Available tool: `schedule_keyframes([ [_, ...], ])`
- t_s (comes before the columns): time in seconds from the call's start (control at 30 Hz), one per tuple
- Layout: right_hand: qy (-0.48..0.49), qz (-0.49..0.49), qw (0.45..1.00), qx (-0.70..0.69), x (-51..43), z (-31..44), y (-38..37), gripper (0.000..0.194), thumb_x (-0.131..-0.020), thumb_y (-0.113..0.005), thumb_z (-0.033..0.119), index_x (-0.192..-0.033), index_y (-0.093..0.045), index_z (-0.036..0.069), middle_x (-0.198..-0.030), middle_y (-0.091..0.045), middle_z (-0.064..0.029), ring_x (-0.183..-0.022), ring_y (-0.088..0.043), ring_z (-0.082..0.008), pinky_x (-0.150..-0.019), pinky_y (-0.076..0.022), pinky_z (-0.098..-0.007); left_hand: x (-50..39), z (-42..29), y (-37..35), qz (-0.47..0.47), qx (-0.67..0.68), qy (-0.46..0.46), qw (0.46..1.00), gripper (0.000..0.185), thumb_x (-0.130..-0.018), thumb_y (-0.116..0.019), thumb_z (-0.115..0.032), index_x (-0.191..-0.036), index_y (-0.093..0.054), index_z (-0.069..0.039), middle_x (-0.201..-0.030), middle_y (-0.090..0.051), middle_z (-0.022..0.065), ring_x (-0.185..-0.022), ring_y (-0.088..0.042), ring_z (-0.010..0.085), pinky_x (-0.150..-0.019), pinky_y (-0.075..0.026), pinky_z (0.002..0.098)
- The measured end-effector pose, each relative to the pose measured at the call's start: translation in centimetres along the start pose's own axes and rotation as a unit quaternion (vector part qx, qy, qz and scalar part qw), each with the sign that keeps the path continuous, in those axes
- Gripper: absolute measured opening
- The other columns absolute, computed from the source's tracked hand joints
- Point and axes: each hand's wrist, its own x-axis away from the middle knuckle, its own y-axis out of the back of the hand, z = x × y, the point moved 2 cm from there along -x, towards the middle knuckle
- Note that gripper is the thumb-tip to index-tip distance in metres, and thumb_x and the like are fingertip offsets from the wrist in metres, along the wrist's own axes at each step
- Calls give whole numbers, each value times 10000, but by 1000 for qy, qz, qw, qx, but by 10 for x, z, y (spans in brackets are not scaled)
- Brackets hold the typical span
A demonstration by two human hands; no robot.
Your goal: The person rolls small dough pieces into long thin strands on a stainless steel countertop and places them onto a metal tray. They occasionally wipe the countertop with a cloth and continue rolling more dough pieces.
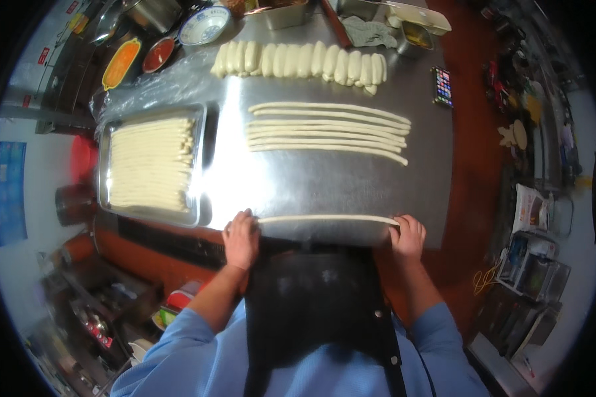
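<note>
Near the front edge of the steel worktable, a long thin dough rope [328, 217] lies stretched sideways. My left hand [242, 239] has hold of its left end, and that tip is hidden under the fingers. At the opposite end, my right hand [409, 236] grips the rope between thumb and fingers. Several similar dough ropes [328, 130] lie side by side farther back. A steel tray [202, 164] to the left contains closely packed dough strips [149, 164]. Behind everything, a row of thick, short dough pieces [298, 60] spans the table.
Plastic film [179, 79] lies behind the tray. A patterned bowl [205, 26], an orange-filled container [121, 63] and a red-filled bowl [158, 54] stand back left. A cloth [369, 32] and metal container [414, 38] are back right. A phone [442, 86] rests near the right edge.
</note>
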Motion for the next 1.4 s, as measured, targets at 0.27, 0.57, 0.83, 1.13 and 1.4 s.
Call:
schedule_keyframes([
  [0.27, 181, 18, 981, -59, -75, 17, 99, 135, -993, -788, 168, -1108, -789, 98, -1093, -742, -87, -1077, -716, -366, -955, -569, -492, -90, -4, 81, 55, 103, -3, 993, 207, -1046, -791, -234, -1180, -752, -81, -1115, -809, 191, -1049, -771, 432, -907, -616, 492],
  [0.57, 138, -85, 986, 36, -167, 26, 86, 190, -1005, -748, 155, -1185, -796, 119, -1228, -731, -68, -1236, -677, -316, -1084, -514, -476, -223, -26, 78, -153, -11, -223, 963, 337, -946, -836, -161, -1240, -683, -100, -1191, -718, 168, -1158, -674, 430, -987, -545, 512],
  [0.83, 106, -37, 983, -143, -115, 71, 40, 149, -1028, -720, 165, -1135, -809, 113, -1128, -789, -146, -1052, -745, -421, -933, -614, -508, -378, -36, 142, -190, 19, -176, 966, 289, -982, -742, -155, -1249, -703, -53, -1238, -716, 215, -1175, -677, 451, -1014, -560, 541],
  [1.13, 64, 11, 974, -217, -102, 102, 46, 161, -1013, -751, 102, -1165, -800, 79, -1166, -792, -134, -1072, -771, -365, -939, -627, -450, -539, -51, 153, -132, -257, -62, 956, 367, -1002, -720, -353, -1292, -783, -137, -1547, -653, 154, -1485, -588, 356, -1280, -377, 653],
  [1.4, 69, 27, 963, -261, -132, 150, 66, 213, -1014, -771, 157, -1219, -795, 101, -1213, -794, -123, -1124, -762, -355, -967, -621, -460, -406, -100, 135, -203, 8, -217, 955, 197, -948, -711, -34, -1136, -735, -87, -1093, -731, 162, -1009, -724, 411, -887, -593, 524],
])
